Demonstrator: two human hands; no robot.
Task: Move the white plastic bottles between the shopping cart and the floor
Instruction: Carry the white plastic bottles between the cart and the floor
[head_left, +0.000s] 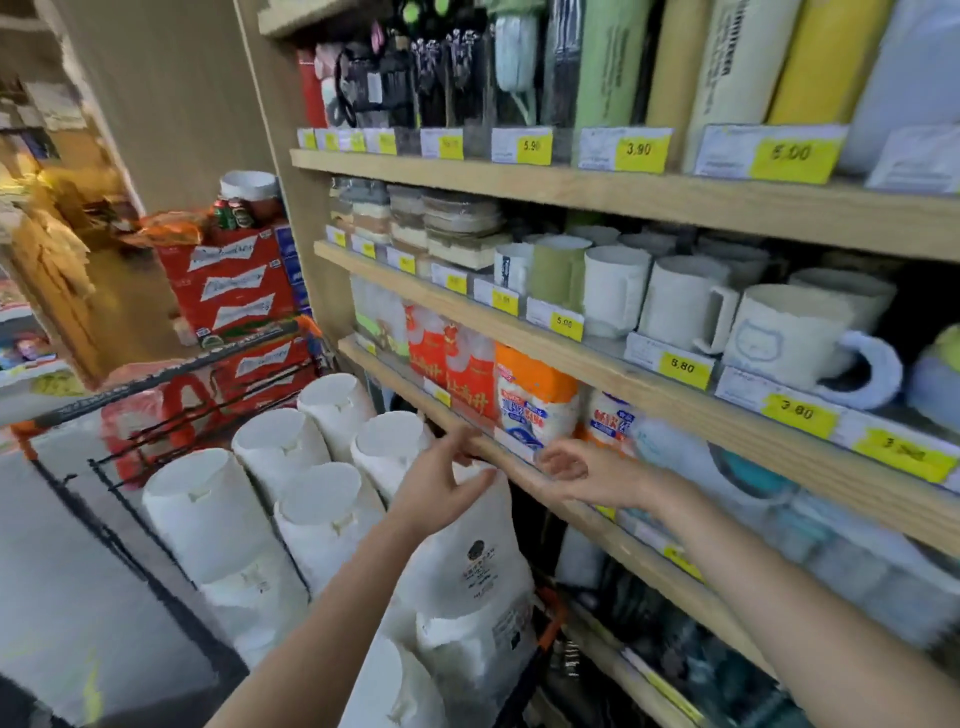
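Several white plastic bottles (306, 499) stand packed together in the shopping cart (130, 387), whose black wire rim has orange corners. The nearest bottle (467, 561) carries a dark printed label. My left hand (441, 478) hovers at its top with fingers spread and relaxed; I cannot tell whether it touches the bottle. To the right, my right hand (566, 462) is held out in front of the shelf edge, fingers loosely curled, holding nothing.
A wooden shelving unit (597, 364) runs close along the right, with mugs (779, 332), rolls, packets and yellow price tags. Red cartons (234, 291) are stacked behind the cart. Grey floor (67, 571) lies to the left.
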